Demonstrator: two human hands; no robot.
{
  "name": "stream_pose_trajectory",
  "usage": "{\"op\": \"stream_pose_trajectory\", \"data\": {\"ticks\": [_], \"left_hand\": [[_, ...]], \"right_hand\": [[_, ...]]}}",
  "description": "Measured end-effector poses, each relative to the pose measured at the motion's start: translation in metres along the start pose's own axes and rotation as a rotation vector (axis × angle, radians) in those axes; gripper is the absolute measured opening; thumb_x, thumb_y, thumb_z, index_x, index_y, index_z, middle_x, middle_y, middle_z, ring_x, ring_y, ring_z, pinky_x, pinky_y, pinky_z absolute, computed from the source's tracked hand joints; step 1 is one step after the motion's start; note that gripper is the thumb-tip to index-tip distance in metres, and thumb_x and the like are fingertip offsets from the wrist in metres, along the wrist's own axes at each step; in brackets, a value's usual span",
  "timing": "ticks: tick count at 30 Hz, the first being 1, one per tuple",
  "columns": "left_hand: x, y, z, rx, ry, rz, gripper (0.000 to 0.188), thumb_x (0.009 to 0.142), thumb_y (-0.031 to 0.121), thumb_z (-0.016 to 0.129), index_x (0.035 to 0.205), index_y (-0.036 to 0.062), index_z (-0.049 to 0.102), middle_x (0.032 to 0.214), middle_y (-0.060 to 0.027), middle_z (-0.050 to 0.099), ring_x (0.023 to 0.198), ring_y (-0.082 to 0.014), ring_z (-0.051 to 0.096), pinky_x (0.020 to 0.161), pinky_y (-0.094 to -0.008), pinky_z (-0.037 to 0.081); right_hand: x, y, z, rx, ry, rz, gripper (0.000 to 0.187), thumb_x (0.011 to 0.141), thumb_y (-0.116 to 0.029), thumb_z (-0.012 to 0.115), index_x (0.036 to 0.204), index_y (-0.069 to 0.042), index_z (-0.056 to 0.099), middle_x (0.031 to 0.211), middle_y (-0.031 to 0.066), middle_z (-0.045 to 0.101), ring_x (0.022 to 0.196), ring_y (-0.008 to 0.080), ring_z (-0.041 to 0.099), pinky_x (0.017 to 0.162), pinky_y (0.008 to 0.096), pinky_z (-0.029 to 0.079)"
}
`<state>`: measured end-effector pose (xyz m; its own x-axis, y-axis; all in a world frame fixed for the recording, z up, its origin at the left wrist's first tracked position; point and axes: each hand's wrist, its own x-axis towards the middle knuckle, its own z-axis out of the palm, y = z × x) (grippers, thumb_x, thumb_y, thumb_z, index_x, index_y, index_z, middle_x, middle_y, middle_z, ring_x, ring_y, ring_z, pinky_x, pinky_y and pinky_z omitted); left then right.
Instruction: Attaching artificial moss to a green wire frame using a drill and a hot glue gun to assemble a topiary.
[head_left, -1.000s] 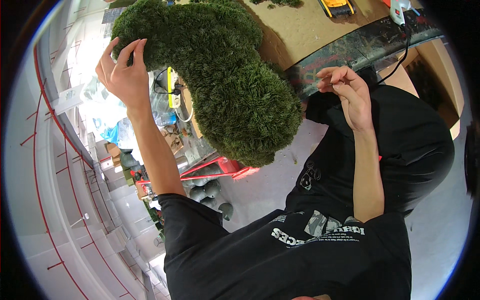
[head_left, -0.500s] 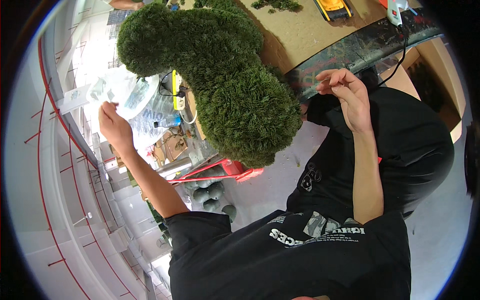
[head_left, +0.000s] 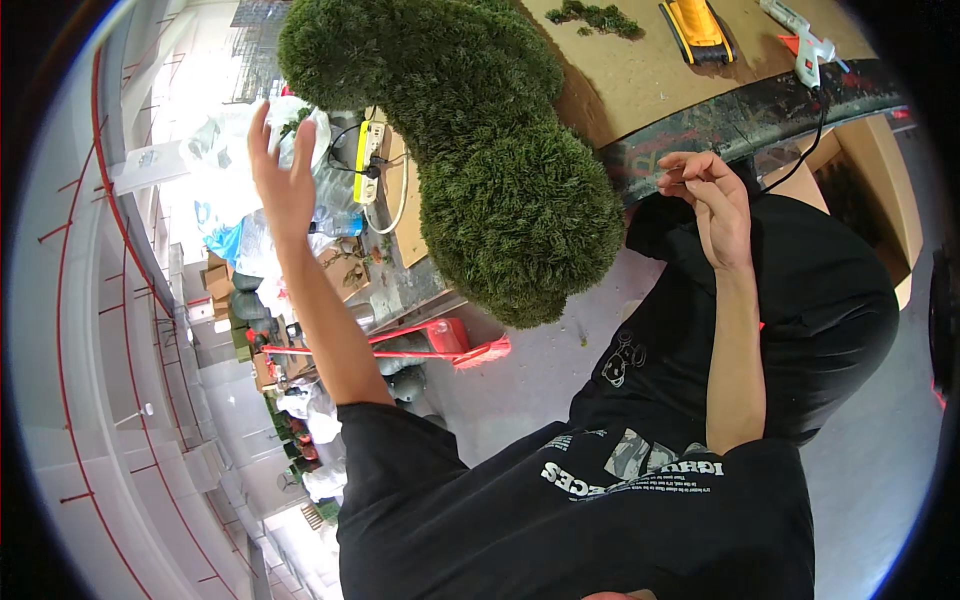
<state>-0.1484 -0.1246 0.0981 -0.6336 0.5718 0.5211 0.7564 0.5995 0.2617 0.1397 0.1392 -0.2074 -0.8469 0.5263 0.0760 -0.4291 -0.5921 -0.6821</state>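
A large artificial topiary of dense green foliage point(head_left: 520, 215) lies in rounded lobes across the work table, its near lobe overhanging the edge. My left hand point(head_left: 285, 185) is raised on the left with fingers spread, over a white plastic bag point(head_left: 215, 145). A small green sprig point(head_left: 297, 122) shows beside its fingertips, and nothing is visibly gripped. To the right of the foliage, my right hand point(head_left: 715, 215) hovers above my dark-clothed leg. Its fingers are loosely curled and apart, with nothing visible in them.
On the table point(head_left: 640, 95) lie loose green sprigs point(head_left: 600, 18), a yellow-and-black tool point(head_left: 697, 30) and a corded glue gun point(head_left: 808, 55). A power strip point(head_left: 370, 160) stands left of the foliage. Below are a red dustpan point(head_left: 447, 337) and, at right, a cardboard box point(head_left: 890, 180).
My left hand has moved up and right, its bent fingers now spread apart. My right hand keeps much the same loose curl. The view has shifted slightly.
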Motion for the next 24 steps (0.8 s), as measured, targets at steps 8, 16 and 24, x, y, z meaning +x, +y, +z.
{"op": "stream_pose_trajectory", "data": {"ticks": [8,16,24], "left_hand": [[0.036,0.008,0.048,0.116,0.004,0.153,0.095,0.087,0.036,0.088,0.161,0.0062,0.036,0.162,-0.02,0.036,0.15,-0.0338,0.037,0.123,-0.0494,0.033],[0.031,-0.015,0.04,-0.151,-0.046,0.124,0.088,0.089,0.03,0.086,0.16,0.0092,0.039,0.161,-0.018,0.038,0.149,-0.0315,0.039,0.123,-0.0471,0.034],[0.033,-0.003,0.057,-0.114,0.129,0.159,0.082,0.083,0.036,0.091,0.15,0.0092,0.052,0.156,-0.0145,0.043,0.126,-0.0248,0.051,0.104,-0.0371,0.044]], "right_hand": [[-0.002,0.002,-0.005,-0.018,0.005,0.005,0.009,0.098,-0.002,0.052,0.102,-0.004,0.059,0.125,0.0173,0.067,0.104,0.023,0.07,0.098,0.0385,0.054],[-0.001,0.001,-0.001,-0.057,0.039,0.01,0.004,0.098,-0.004,0.056,0.099,-0.004,0.06,0.121,0.0169,0.068,0.1,0.0217,0.07,0.095,0.0364,0.054],[-0.001,0.003,-0.001,-0.067,0.035,0.008,0.005,0.098,-0.004,0.055,0.101,-0.004,0.059,0.122,0.0172,0.068,0.1,0.0212,0.07,0.095,0.0363,0.054]]}}
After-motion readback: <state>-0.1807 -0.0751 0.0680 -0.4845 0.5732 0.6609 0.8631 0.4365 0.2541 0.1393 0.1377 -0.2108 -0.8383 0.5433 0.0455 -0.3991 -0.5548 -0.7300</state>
